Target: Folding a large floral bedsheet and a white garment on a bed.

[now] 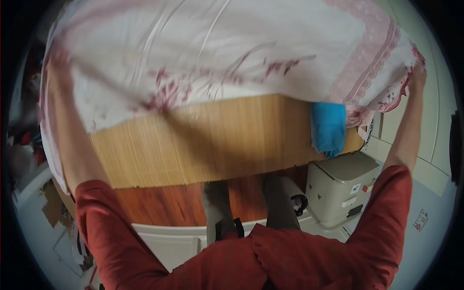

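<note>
A white sheet (241, 38) with pink flowers and a pink lace-patterned border spreads over a wooden-looking, straw-coloured surface (203, 145). Both my arms are stretched wide apart. At the far left my left hand (59, 65), a little blurred, is closed on the sheet's edge, and cloth hangs down beside that forearm. Over on the far right my right hand (418, 75) grips the sheet's other side, where the fabric bunches into folds. Between the hands, the near edge of the sheet sags loosely above the surface. A blue cloth (329, 128) hangs over the surface's near right part, partly under the sheet.
A light grey box-shaped bin (338, 186) stands on the reddish wood floor (164, 205) below the right corner. Pale panels (435, 111) rise at the right. Assorted clutter (58, 208) lines the left side. My legs (280, 208) are close to the surface's near edge.
</note>
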### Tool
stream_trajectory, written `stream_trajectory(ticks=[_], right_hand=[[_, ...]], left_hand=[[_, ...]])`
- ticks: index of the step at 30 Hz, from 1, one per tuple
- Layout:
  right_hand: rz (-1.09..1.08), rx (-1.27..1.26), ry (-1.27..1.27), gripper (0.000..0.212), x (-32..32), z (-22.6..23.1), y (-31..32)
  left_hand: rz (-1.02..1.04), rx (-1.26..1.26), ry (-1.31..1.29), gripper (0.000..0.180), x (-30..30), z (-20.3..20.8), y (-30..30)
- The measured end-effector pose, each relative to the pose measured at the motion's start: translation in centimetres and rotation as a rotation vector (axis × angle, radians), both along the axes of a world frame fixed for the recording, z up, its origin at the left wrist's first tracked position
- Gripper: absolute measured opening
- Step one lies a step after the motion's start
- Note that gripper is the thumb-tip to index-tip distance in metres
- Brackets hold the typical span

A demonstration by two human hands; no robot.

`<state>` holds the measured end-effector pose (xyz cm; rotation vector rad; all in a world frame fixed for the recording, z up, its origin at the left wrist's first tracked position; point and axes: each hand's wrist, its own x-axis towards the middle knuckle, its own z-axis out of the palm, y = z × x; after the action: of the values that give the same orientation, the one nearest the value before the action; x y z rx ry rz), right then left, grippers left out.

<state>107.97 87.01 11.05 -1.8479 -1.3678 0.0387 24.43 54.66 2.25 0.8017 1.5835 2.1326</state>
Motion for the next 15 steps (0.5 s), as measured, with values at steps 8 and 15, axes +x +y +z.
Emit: stream_trajectory(ticks=[8, 15], right_hand=[[0.937, -0.318, -0.598, 0.045, -16.6, -18.4, -25.0], [1.104, -0.472, -0.122, 0.041, -28.3, -16.3, -36.4]], left_hand=[[-0.171, -0.744, -0.025, 0.045, 19.8, -16.0, -14.2], [0.005, -1.145, -0.135, 0.050, 16.9, -18.1, -36.2]])
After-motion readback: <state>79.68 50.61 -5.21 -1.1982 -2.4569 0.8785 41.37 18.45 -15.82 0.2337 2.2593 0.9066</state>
